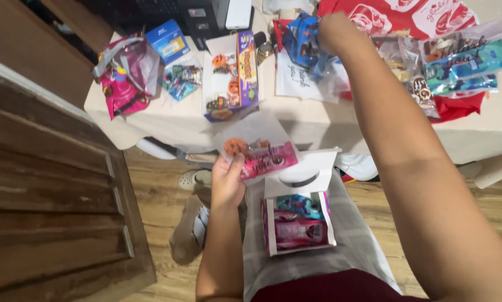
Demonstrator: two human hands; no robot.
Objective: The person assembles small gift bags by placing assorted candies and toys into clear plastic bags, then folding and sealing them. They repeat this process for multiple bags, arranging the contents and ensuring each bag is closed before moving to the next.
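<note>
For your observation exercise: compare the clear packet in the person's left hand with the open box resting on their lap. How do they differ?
The clear packet is flat, see-through and soft; the open box is stiff white card. The packet is held up in the left hand, while the box rests on the lap with no hand on it. The packet shows an orange pumpkin-like piece; the box holds blue and pink packs. Both contain something pink.

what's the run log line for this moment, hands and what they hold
left hand: holds clear treat bag | right hand: reaching to blue packet on table | lap: open pink box
</note>
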